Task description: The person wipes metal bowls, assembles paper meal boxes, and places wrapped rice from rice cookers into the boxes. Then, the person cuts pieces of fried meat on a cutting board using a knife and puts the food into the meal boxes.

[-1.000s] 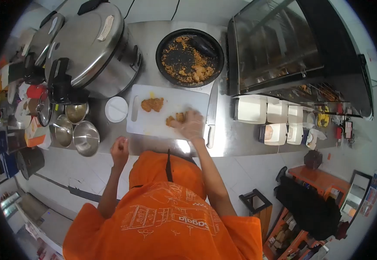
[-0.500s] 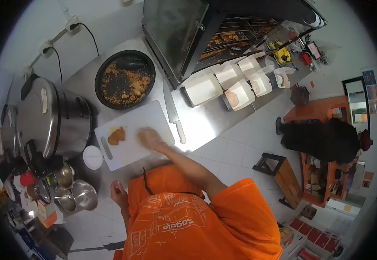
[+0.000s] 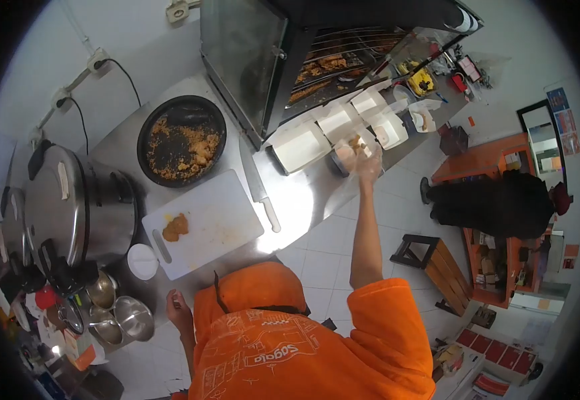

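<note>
My right hand [image 3: 368, 163] is stretched out over a white food box [image 3: 351, 159] on the counter. It seems to be in a loose clear plastic glove, and its fingers close around brown pieces of food [image 3: 355, 143] at the box's opening. Low beside my body, my left hand [image 3: 178, 305] has its fingers curled in, with nothing visible in them. On the white cutting board [image 3: 216, 230] lies a flattened brown piece of food [image 3: 176, 227], toward the left end. A knife with a white handle [image 3: 271, 217] rests along the board's right side.
A black pan [image 3: 144, 143] with brown crumbs stands behind the board. Other open white boxes [image 3: 300, 147] line up before a glass display cabinet [image 3: 246, 60]. At left are a large pressure cooker [image 3: 110, 203], a white lid [image 3: 143, 261] and metal bowls [image 3: 134, 319]. A person [image 3: 490, 207] stands at right.
My right hand has moved from the cutting board out to the right, over a white box, with brown food in its fingers. My left hand stays low by my side.
</note>
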A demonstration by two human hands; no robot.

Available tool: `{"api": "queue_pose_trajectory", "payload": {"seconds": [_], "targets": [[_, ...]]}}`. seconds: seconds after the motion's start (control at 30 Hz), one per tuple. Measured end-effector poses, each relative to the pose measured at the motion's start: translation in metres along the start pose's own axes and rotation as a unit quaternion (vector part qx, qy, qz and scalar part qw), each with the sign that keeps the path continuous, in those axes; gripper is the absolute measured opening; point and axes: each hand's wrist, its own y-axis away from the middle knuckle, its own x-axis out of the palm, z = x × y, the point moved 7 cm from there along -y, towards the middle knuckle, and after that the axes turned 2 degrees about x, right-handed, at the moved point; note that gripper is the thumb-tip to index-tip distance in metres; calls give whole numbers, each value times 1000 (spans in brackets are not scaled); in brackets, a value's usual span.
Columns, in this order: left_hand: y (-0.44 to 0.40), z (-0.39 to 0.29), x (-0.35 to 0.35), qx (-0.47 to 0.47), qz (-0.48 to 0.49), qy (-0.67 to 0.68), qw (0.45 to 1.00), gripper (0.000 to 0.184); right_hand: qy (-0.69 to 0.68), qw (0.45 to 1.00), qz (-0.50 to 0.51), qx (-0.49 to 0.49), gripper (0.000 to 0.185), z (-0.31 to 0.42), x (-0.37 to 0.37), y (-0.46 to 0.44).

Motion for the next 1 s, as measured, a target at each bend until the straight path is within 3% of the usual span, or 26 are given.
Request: {"api": "queue_pose_trajectory", "payload": {"seconds": [0.07, 0.1, 0.17, 0.2, 0.23, 0.27, 0.3, 0.37, 0.4, 0.5, 0.6, 0.7, 0.77, 0.8, 0.83, 0.93, 1.0], "targets": [[-3, 3, 1, -8, -16, 9, 1000, 18, -4, 987, -50, -155, 33, 39, -19, 48], [-3, -7, -5, -19, -25, 18, 999, 18, -101, 961, -71, -247, 27, 27, 8, 86], [1, -11, -6, -35, -32, 19, 999, 18, -218, 939, 173, -204, 27, 52, 47, 188], [7, -7, -4, -40, -28, 11, 999, 19, -332, 879, 315, -130, 30, 75, 75, 250], [11, -3, -3, -43, -25, 3, 999, 19, -67, 863, 417, -279, 36, 120, 101, 310], [12, -4, -2, -33, -17, -8, 999, 20, -223, 786, 467, -337, 42, 162, 90, 355], [15, -5, -1, -24, -8, -19, 999, 20, -231, 739, 580, -253, 52, 213, 80, 388], [19, -7, -4, -22, 2, -24, 999, 21, -147, 698, 439, -546, 62, 249, 88, 470], [21, -8, -7, -29, 2, -18, 999, 21, -203, 658, 563, -457, 64, 278, 77, 474], [27, -7, -20, -56, -7, 0, 998, 22, -20, 598, 517, -613, 53, 316, 69, 491], [42, 5, -34, -94, -23, -22, 995, 23, -122, 630, 510, -573, 34, 310, 103, 518], [62, 21, -31, -133, -27, -30, 990, 24, -208, 643, 520, -523, 23, 303, 97, 489], [79, 24, -36, -158, -30, -39, 986, 25, -342, 659, 550, -383, 23, 286, 85, 460], [77, 19, -36, -161, -29, -43, 986, 25, -386, 655, 481, -437, 22, 302, 54, 429], [76, 14, -40, -163, -23, -48, 985, 26, -352, 590, 686, -239, 31, 300, 52, 410], [71, 9, -46, -164, -28, -28, 986, 25, -318, 736, 489, -345, 42, 207, 64, 374], [55, 5, -41, -138, -39, -5, 990, 25, 75, 825, 481, -285, 57, 182, 61, 332]]}}
